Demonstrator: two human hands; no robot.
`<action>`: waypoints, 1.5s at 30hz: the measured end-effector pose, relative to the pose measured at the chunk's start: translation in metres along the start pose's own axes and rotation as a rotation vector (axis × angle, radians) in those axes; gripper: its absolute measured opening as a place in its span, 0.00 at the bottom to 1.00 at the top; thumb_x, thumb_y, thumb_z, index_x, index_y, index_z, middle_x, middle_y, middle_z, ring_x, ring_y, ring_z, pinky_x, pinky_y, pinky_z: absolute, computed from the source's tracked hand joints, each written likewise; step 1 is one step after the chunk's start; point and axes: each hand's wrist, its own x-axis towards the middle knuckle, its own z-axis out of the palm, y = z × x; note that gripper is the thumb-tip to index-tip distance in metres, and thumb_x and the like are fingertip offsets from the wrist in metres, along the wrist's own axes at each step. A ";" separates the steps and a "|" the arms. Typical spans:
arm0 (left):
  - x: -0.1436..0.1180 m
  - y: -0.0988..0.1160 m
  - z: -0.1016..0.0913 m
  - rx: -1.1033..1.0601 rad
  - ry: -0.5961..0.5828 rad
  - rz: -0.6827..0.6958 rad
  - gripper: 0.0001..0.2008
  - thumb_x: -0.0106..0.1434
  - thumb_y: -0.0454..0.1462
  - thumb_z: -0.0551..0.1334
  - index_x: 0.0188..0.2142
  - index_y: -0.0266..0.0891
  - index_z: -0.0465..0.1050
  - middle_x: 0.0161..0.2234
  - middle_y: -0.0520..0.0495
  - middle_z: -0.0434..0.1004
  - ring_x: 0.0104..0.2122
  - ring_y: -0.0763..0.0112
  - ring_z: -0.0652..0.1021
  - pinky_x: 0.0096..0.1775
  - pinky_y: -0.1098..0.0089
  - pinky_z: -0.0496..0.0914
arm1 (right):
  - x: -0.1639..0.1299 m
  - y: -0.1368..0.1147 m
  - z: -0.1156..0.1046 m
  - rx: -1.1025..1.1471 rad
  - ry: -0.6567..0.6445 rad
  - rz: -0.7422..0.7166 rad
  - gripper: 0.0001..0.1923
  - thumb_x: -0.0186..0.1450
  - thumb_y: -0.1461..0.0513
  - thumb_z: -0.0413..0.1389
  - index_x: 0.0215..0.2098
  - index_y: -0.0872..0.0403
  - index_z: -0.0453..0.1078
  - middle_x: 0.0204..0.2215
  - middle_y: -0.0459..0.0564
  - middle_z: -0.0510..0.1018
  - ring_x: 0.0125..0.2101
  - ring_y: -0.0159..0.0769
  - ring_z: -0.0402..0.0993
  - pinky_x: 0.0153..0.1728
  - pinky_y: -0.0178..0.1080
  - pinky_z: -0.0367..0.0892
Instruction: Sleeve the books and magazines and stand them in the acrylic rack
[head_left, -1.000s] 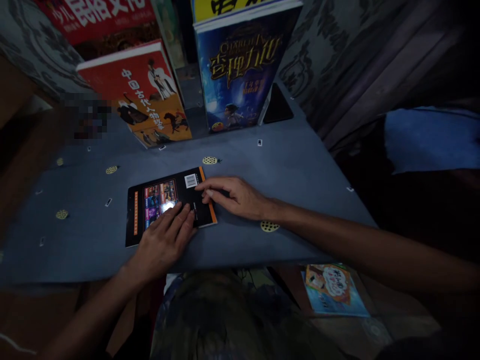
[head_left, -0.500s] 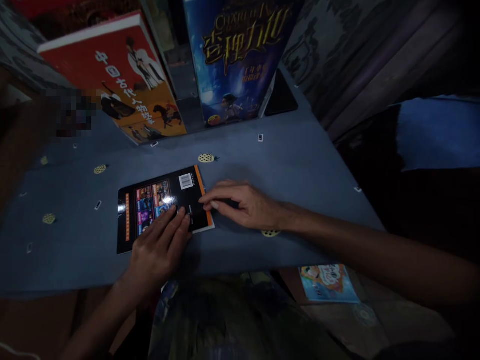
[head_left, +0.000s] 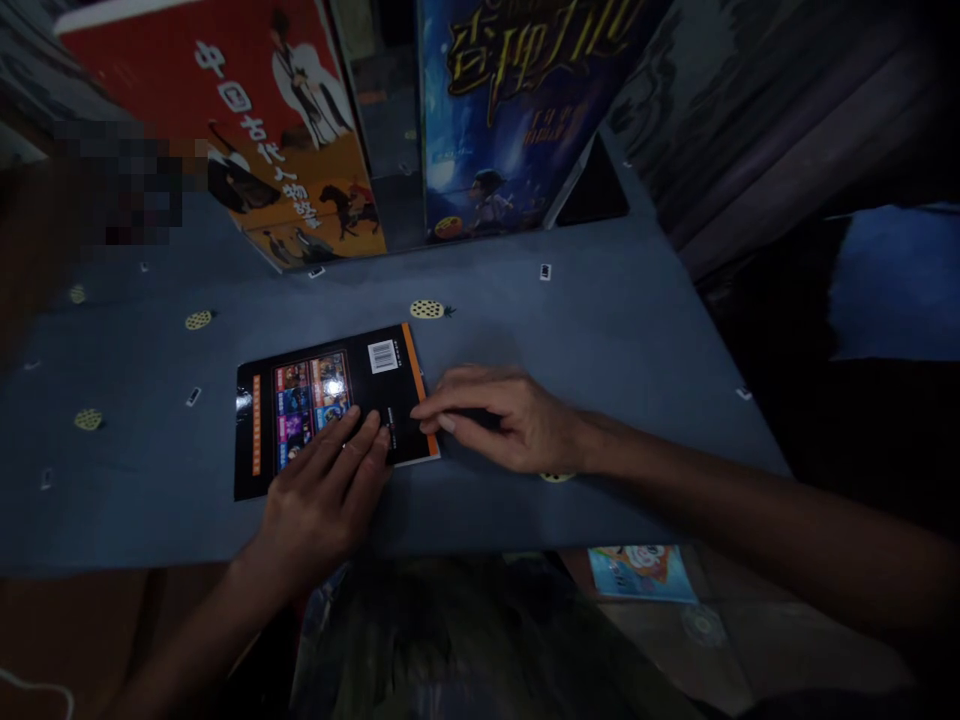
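A thin black booklet (head_left: 397, 390) lies on the cloth-covered table, its back cover up, with a barcode, small colour pictures and an orange strip along the right edge. My left hand (head_left: 322, 485) rests flat on its lower middle, fingers stretched out and covering part of the pictures. At the orange edge is my right hand (head_left: 499, 415), its thumb and index fingertips drawn close together on the cover's border. The other fingers of that hand are curled, and its exact hold on the edge is partly hidden.
Behind the booklet stand a red and orange book (head_left: 300, 150) and a blue book (head_left: 495, 140), both upright. A dark flat object (head_left: 596, 190) lies behind the blue one. Below the table's front edge is a light-blue booklet (head_left: 645, 575). The tablecloth (head_left: 480, 290) has pineapple prints.
The view has shifted slightly, so the standing books sit higher and further right. The white page at the booklet's lower right corner shows less. Both hands keep about the same places on the booklet.
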 end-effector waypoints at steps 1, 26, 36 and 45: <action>0.000 0.001 0.000 0.002 0.002 0.000 0.24 0.69 0.32 0.61 0.64 0.36 0.66 0.53 0.38 0.81 0.55 0.54 0.79 0.52 0.57 0.79 | 0.000 0.001 0.001 -0.009 -0.015 -0.012 0.14 0.72 0.67 0.51 0.48 0.53 0.76 0.34 0.49 0.82 0.36 0.34 0.78 0.43 0.41 0.74; -0.014 -0.015 -0.009 0.035 -0.105 -0.094 0.17 0.75 0.38 0.52 0.58 0.34 0.70 0.58 0.40 0.77 0.58 0.58 0.77 0.57 0.53 0.72 | 0.002 0.010 -0.001 -0.470 -0.188 -0.261 0.10 0.73 0.68 0.52 0.48 0.56 0.74 0.39 0.52 0.80 0.39 0.36 0.73 0.43 0.40 0.71; -0.055 -0.043 -0.021 0.026 -0.222 -0.210 0.35 0.68 0.55 0.59 0.68 0.41 0.59 0.66 0.38 0.66 0.66 0.47 0.66 0.64 0.41 0.59 | 0.027 0.037 -0.011 -0.742 -0.104 -0.258 0.13 0.74 0.67 0.49 0.49 0.52 0.74 0.43 0.51 0.84 0.42 0.38 0.77 0.41 0.41 0.67; -0.058 -0.038 -0.021 -0.038 -0.234 -0.259 0.44 0.65 0.59 0.60 0.72 0.39 0.50 0.68 0.33 0.61 0.67 0.47 0.63 0.66 0.43 0.55 | 0.080 0.070 -0.021 -0.820 -0.162 -0.168 0.13 0.73 0.68 0.50 0.47 0.52 0.76 0.42 0.52 0.85 0.41 0.40 0.79 0.39 0.42 0.63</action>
